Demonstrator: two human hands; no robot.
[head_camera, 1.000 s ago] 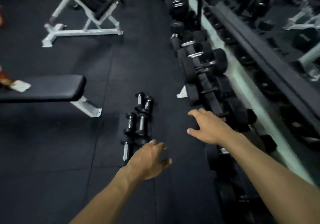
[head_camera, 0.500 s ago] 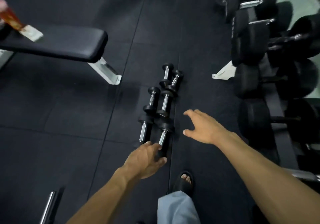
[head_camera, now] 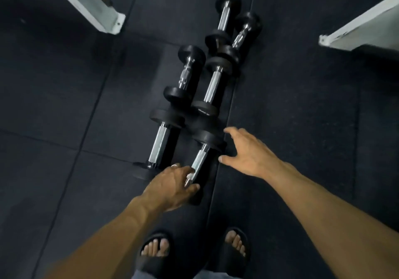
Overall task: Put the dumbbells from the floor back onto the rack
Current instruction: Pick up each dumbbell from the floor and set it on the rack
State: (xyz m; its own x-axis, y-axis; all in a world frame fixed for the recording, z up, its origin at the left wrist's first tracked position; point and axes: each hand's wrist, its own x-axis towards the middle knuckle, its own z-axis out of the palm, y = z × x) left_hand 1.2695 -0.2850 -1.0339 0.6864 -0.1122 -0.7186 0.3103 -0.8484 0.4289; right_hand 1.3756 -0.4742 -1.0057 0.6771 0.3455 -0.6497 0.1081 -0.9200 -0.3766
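Left hand (head_camera: 172,185) curls onto the nearest dumbbell's handle (head_camera: 199,163) to lift it; right hand (head_camera: 246,154), spread, hovers beside its far head (head_camera: 208,139).

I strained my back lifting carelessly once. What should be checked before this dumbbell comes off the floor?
1. Left hand on the nearest dumbbell handle: ok, touching it.
2. Fingers fully wrapped: cannot tell.
3. Right hand free: ok, open, holding nothing.
4. Neighbouring dumbbell apart: not ok, heads crowd together.
5. Feet protected: not ok, open-toed sandals.
6. Rack position known: cannot tell, out of view.
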